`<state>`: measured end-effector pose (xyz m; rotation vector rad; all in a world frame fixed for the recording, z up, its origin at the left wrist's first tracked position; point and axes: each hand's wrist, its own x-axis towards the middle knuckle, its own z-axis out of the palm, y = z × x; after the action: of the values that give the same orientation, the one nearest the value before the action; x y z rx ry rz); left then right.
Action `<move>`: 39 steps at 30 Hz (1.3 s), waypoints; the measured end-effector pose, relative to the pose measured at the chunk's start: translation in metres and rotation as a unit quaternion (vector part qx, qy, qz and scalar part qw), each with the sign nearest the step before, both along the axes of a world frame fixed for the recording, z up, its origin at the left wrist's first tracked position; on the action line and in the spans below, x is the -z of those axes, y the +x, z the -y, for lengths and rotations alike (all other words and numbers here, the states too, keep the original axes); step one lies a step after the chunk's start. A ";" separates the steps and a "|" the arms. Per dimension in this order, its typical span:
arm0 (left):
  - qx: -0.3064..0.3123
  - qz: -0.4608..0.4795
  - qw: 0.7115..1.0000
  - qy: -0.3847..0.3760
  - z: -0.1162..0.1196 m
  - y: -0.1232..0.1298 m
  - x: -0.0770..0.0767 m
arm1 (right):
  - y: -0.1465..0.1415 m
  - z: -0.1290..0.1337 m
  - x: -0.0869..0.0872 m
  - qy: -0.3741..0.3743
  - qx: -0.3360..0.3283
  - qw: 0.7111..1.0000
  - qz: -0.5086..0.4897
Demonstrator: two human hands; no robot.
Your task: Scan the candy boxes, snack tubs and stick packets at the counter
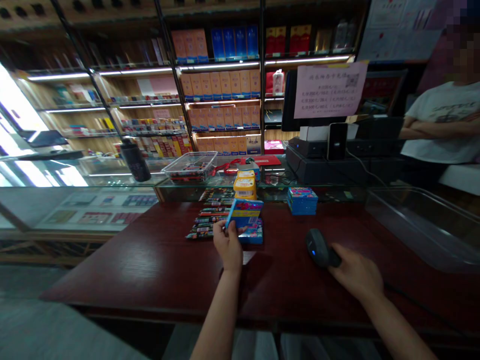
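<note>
My left hand grips a flat blue box with a colourful edge and a barcode on its face. Just behind and below it lie more blue boxes on the dark red table. My right hand is wrapped round the handle of a black barcode scanner with a blue light, its head turned toward the left. A neat stack of blue boxes stands between the hands, farther back. Left of the held box are rows of dark printed sticks. Yellow tubs line up behind it.
A clear plastic bin sits at the right, and another clear tray with items is on the glass counter. Near it stands a black bottle. A monitor with a paper sign is at back right, beside a person with folded arms.
</note>
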<state>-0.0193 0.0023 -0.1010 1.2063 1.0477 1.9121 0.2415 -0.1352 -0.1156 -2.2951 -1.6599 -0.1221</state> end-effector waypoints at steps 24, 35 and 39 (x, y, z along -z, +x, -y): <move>0.142 0.121 0.980 -0.068 -0.008 0.019 0.014 | -0.056 0.033 -0.054 0.061 -0.061 0.829 -0.553; 0.172 0.105 0.977 -0.075 0.000 0.019 0.006 | -0.012 0.004 -0.028 -0.023 -0.011 0.997 -0.069; 0.137 0.033 0.988 -0.060 -0.001 0.016 0.008 | -0.004 -0.001 -0.003 0.033 -0.031 0.998 0.048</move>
<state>-0.0038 0.0031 -0.1085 1.1454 0.8976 1.6428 0.2379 -0.1342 -0.1131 -2.2188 -1.7453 -0.2721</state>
